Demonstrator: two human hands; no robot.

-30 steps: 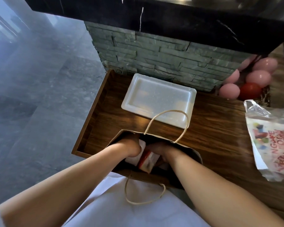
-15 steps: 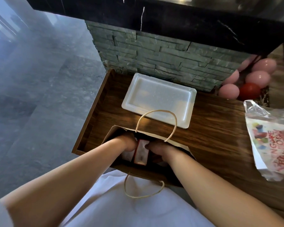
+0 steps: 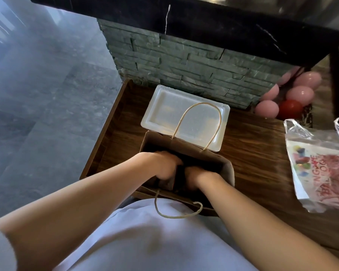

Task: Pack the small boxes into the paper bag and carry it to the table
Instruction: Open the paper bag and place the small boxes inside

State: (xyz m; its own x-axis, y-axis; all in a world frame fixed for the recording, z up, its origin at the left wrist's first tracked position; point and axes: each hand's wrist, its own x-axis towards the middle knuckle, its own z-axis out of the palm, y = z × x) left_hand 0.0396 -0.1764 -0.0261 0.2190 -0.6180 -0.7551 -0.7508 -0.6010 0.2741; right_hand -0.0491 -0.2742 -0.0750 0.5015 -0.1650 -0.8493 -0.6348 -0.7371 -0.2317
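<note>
Both my hands, left (image 3: 165, 167) and right (image 3: 197, 177), sat deeper in the paper bag (image 3: 228, 170) near the bench's (image 3: 252, 153) left edge; the boxes had dropped from sight, grip state untellable.

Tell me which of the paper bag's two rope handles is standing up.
The far handle, on the bag's side away from the person, arches upright in front of the white tray. The near handle hangs limp over the paper bag's near edge, against the white shirt.

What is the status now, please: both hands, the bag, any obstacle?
Left hand and right hand inside brown paper bag, grip unseen. Boxes hidden. White rectangular foam tray just behind bag.
</note>
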